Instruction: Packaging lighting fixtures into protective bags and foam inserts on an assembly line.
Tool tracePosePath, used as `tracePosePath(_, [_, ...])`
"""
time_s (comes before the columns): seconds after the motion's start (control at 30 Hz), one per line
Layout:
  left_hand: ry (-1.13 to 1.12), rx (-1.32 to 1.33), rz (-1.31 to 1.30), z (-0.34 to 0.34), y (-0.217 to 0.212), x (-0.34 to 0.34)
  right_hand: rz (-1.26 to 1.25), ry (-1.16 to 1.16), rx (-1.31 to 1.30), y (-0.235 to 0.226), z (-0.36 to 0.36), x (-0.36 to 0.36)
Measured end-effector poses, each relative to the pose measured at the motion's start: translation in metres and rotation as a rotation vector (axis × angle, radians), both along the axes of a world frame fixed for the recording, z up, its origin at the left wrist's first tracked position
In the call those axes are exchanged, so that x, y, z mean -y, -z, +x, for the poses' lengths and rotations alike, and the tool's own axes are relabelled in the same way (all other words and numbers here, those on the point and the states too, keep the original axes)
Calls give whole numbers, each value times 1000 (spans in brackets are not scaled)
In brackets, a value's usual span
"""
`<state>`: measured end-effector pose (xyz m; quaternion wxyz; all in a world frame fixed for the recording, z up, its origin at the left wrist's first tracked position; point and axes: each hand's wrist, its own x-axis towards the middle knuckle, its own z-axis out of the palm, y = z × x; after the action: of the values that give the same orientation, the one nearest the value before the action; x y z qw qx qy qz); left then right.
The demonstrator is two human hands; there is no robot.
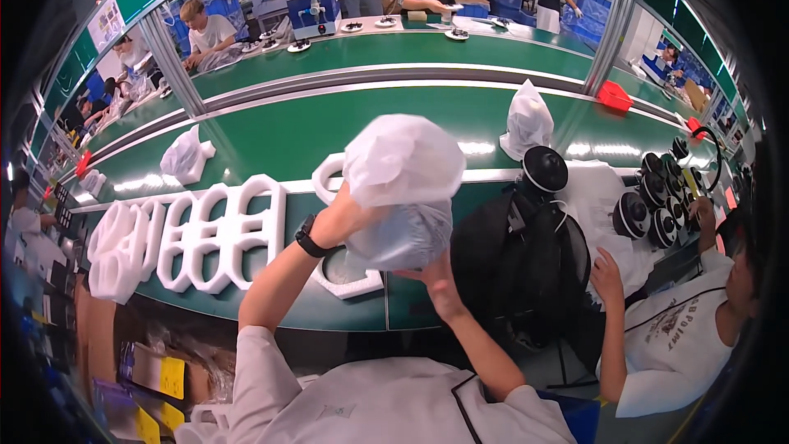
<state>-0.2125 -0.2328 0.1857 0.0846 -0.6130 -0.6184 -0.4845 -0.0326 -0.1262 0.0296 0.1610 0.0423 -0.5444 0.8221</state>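
Green conveyor bench (345, 123) w/ white foam frames (205, 238) at 9 o'clock. Both hands hold white-bagged round item (404, 189) mid-air, centre frame, long axis running 12–6: left hand (349, 218) grips its side, right hand (431, 279) cups underneath.

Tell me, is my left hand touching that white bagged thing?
Touching. The head view shows the left hand gripping the white bagged item by its side.

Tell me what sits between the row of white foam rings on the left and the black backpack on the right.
In the head view, the raised white-bagged bundle held by both hands, left hand and right hand, with a white foam tray on the green table beneath.
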Motion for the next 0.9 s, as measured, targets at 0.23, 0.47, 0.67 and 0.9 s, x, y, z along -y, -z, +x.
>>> tracePosePath(0.23, [2, 587, -9, 5, 6, -15, 203, 314, -106, 7, -15, -1])
tracePosePath(0.47, [264, 613, -81, -5, 2, -13, -786, -192, -27, -33, -15, -6])
tracePosePath(0.67, [10, -272, -325, 57, -23, 2, -679, 3, -121, -45, -8, 0])
tracePosePath(0.9, [-293, -318, -193, 79, 14, 17, -601, 30, 59, -62, -3, 2])
